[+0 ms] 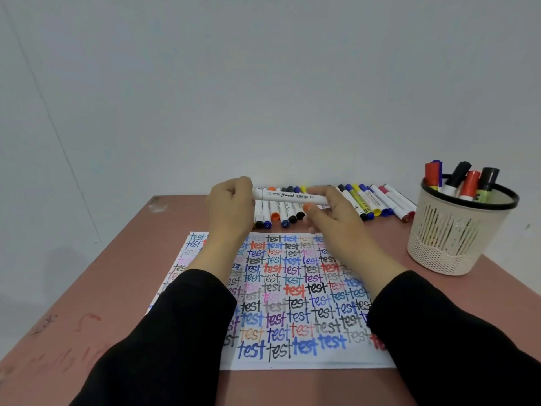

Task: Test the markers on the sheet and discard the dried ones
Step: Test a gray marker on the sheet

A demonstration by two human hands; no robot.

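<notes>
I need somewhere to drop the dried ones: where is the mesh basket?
In the head view, the mesh basket stands on the table's far right, just right of the marker row.

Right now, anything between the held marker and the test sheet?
Nothing visible. The left hand and right hand hold the white marker level, raised near the far edge of the sheet; only air lies between.

A pinkish-brown table (pixel 126 273), smeared with red marks at its near left, carries a sheet (pixel 292 303) filled with the word "test", markers (pixel 377 200) rowed along the far edge, and a basket (pixel 450 244) at right.
</notes>
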